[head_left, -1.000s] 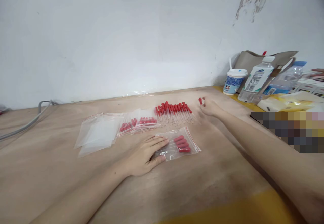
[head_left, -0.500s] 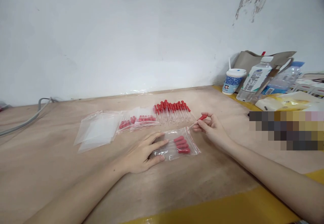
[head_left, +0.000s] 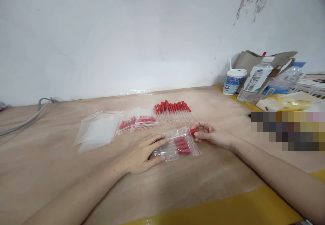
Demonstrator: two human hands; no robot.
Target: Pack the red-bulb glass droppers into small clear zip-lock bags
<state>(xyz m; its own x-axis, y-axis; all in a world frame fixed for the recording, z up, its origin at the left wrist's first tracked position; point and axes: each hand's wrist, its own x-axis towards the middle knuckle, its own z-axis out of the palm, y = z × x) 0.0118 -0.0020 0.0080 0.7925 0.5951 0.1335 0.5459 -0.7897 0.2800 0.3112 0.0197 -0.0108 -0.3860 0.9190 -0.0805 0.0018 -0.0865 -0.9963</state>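
My left hand lies with spread fingers on the closed end of a clear zip bag. Inside that bag are several droppers with red rubber bulbs pointing right. At the bag's right-hand mouth, my right hand pinches another dropper by its red bulb; its clear stem reaches into the bag. Just beyond the bag, a row of loose red-bulbed droppers lies with bulbs toward the wall.
Filled zip bags lie left of the loose droppers, and flat zip bags farther left. A paper cup, a clear bottle and a blue-capped bottle stand at the back right. A grey cable runs along the left.
My right hand has moved left and down, sliding the dropper's stem into the bag until its bulb is at the mouth. My left hand stays on the bag.
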